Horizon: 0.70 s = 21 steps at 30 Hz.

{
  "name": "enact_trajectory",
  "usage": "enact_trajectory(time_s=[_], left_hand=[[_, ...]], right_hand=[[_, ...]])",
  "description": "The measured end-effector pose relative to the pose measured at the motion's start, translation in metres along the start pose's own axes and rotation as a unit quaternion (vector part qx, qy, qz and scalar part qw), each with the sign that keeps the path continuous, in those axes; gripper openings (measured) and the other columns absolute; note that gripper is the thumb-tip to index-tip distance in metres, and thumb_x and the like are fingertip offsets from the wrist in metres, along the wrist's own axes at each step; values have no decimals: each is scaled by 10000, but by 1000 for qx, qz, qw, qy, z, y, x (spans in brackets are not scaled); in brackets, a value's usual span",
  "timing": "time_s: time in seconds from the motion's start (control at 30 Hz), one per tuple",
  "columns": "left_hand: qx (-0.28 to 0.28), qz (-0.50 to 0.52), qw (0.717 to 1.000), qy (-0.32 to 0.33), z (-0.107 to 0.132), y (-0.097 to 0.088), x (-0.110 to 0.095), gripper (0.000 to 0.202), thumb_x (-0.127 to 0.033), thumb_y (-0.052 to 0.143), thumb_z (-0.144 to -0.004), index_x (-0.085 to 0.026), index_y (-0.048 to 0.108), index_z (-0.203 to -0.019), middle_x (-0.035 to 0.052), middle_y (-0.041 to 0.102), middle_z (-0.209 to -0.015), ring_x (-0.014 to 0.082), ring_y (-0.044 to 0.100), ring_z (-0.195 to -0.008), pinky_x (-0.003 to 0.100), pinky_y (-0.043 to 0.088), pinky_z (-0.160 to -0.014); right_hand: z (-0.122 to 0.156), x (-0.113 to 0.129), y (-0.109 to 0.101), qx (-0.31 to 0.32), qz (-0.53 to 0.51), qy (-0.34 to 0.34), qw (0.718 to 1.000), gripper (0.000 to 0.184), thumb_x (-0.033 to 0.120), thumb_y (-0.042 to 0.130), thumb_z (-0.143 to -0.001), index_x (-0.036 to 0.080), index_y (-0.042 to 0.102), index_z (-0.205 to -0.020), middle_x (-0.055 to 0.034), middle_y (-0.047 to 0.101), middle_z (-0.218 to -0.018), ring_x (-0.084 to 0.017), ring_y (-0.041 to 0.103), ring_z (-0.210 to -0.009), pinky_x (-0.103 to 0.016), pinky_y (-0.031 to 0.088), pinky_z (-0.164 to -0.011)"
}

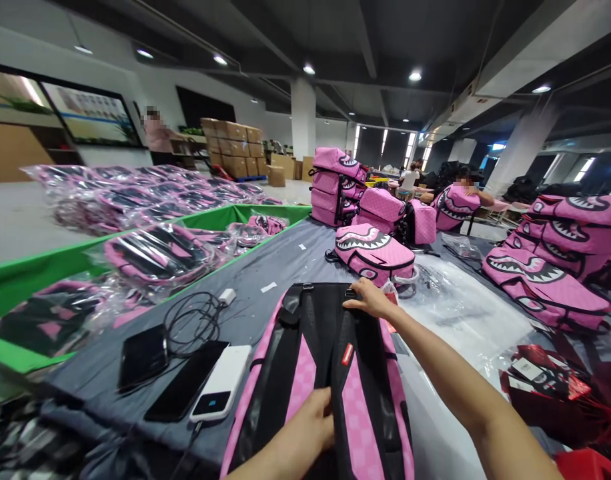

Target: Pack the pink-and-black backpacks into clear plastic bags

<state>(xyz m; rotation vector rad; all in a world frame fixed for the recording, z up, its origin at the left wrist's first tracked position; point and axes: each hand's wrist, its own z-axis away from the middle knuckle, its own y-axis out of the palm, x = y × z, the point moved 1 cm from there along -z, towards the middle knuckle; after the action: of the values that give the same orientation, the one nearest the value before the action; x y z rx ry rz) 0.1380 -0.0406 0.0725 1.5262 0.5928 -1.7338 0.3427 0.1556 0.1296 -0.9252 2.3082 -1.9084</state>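
Bag (323, 347): is lying on the counter (288, 250), back panel facing up, directly before the person; 2 straps (358, 417) are running down the panel.
Right hand (368, 300): is touching the bag's far end; the grip is pinching the right strap near its buckle.
Left hand (310, 423): is resting lower down, at the right strap's inner edge; the fingertips are disappearing behind it, so whether the grip is pressing together or spreading, I cannot tell.
Handling: judging by looks, the bag is probably handling light for its bulk, soft in the straps, firmer along the edges; nothing is suggesting fragility, though the smooth black trim is possibly sliding under fingers.
Hold: the top edge by the strap roots is offering the surest purchase; the straps alone are likely leaving the body sagging.
Power bank (223, 383): is lying just left of the bag, with 2 dark devices (185, 387) and a cable (216, 319) nearby.
Plastic (465, 307): is spreading over the counter at right.
Green bin (35, 267): is holding wrapped bags (160, 253) at left.
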Motion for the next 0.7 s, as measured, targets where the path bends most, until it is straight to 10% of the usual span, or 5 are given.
enact_trajectory(time_s=[0.1,0.27,0.33,0.5,0.7], left_hand=[[-1,-233,970,62,6,-40,-15,413,-583,538,-917,-226,651,-744,-4,629,-648,176,579,-617,266,460,-614],[-347,-474,800,124,-71,-149,-65,549,-587,543,-878,-175,619,-1232,154,672,-1288,343,607,-1226,446,463,-1037],[-381,-512,767,69,-116,-178,-72,619,-583,597,-840,-101,602,-1230,243,648,-1292,408,596,-1244,513,481,-1020],[-339,-526,765,155,-171,-176,-41,477,-445,673,-845,-168,593,-1225,158,641,-1327,322,564,-1298,466,427,-1138],[-345,-531,725,272,-143,-158,17,396,-294,597,-917,-198,568,-1300,156,600,-1395,325,534,-1339,539,429,-1157]], right_hand=[[-3,-19,16,-8,39,2,999,581,445,816,-809,206,616,-1299,-147,588,-1315,-301,553,-1221,-434,459,-1007],[-4,-38,44,-36,28,22,999,806,479,830,-744,171,512,-1417,-200,525,-1447,-363,487,-1356,-523,389,-1131],[-2,-42,51,-69,7,2,998,757,441,826,-730,186,532,-1379,-168,582,-1373,-341,537,-1300,-512,418,-1111],[22,-52,60,-156,-46,-52,985,663,360,787,-757,214,521,-1347,-130,619,-1278,-305,598,-1206,-480,500,-1037],[66,-39,78,-184,11,-59,981,628,283,694,-839,201,469,-1419,-165,600,-1295,-341,561,-1253,-579,459,-1091]])
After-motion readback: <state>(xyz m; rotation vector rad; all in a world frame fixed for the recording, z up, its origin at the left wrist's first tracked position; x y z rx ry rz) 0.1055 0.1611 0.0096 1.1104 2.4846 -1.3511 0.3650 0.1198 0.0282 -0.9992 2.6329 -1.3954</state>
